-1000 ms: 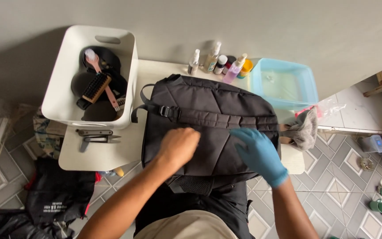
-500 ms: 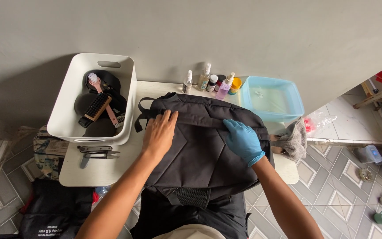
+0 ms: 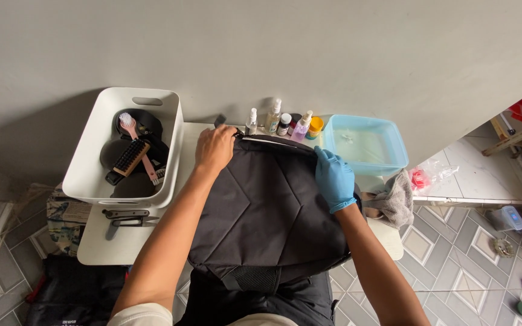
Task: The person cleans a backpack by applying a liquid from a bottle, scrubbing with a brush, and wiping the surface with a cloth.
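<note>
Black backpack (image 3: pixel 267 211) lies flat on the white bench (image 3: pixel 122 244), bottom end hanging off toward me. Left hand (image 3: pixel 214 148) is pinched shut on the bag's top edge by the zipper, right hand (image 3: pixel 334 178), in a blue glove, lies open and flat on the right side. Worry imo: the little bottles (image 3: pixel 279 121) sit just behind the top edge, w/ the water tub (image 3: pixel 364 145) beside them, so a hard tug could tip them over. Fabric looks smooth, matte, quilted seams.
</note>
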